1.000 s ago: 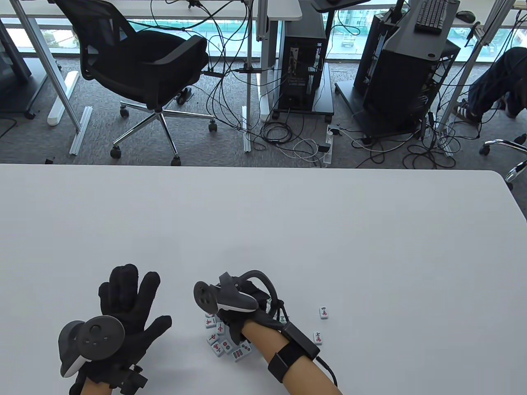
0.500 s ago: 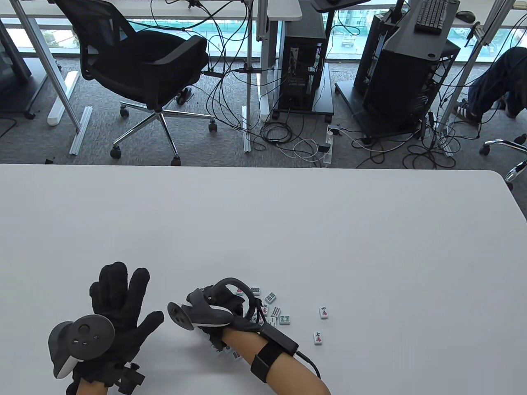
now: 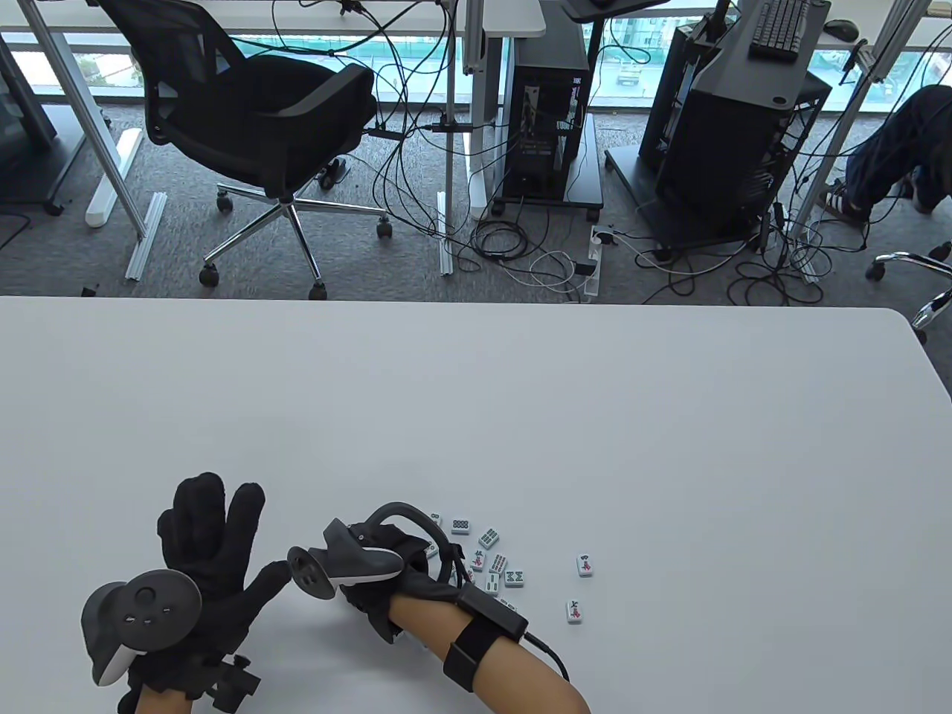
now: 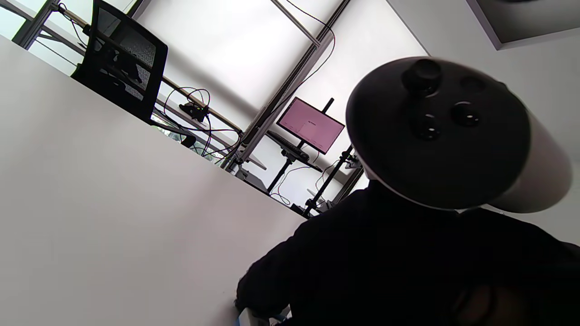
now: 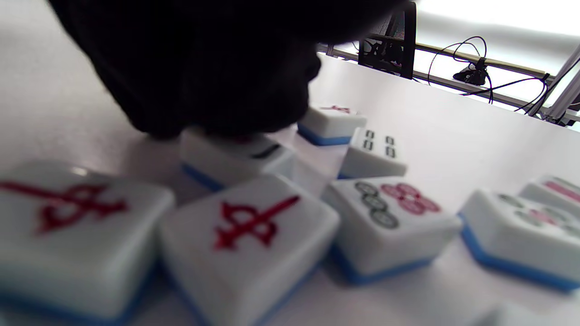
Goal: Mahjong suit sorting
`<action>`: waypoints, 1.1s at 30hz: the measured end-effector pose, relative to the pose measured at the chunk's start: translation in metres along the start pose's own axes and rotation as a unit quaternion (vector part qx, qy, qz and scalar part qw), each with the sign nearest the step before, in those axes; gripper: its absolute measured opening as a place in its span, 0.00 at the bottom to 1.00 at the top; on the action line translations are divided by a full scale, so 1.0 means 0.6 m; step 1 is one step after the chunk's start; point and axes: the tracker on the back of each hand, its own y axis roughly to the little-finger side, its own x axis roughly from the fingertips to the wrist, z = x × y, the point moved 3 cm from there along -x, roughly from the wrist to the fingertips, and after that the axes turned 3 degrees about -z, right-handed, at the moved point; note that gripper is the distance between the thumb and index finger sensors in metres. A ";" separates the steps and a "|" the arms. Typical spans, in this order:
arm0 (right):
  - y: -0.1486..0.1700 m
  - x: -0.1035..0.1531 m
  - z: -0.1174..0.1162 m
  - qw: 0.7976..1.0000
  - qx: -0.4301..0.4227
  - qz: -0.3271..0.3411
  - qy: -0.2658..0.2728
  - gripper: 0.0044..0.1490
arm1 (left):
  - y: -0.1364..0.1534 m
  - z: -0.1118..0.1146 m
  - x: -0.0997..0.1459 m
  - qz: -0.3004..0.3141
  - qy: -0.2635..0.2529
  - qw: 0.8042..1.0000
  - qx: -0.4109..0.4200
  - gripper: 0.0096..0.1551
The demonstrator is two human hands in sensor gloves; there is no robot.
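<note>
White tiles [image 3: 491, 559] under right hand [image 3: 387, 576]; left hand [image 3: 204, 554] flat.

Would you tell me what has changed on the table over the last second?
The right hand slid left across the mahjong tiles, uncovering those on the cluster's right and hiding the ones it had left bare. The open left hand drifted slightly left, staying flat on the table. The two separate tiles on the right did not move.

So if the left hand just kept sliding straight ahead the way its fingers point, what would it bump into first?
Nothing, as far as the table view shows. The left hand lies open, fingers pointing toward the far edge of the white table, and that stretch looks free; the mahjong tiles lie off to its right.
</note>
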 end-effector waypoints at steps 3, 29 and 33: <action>0.006 -0.001 0.003 0.999 -0.041 0.007 0.004 0.36 | -0.003 0.003 0.000 0.003 0.005 1.000 -0.006 0.50; 0.416 0.222 -0.091 0.974 -0.065 -0.212 -0.045 0.36 | -0.010 0.012 -0.001 0.012 0.016 1.000 -0.012 0.50; 0.416 0.231 -0.112 0.972 -0.071 -0.218 -0.060 0.35 | -0.010 0.013 -0.001 0.011 0.018 1.000 -0.014 0.50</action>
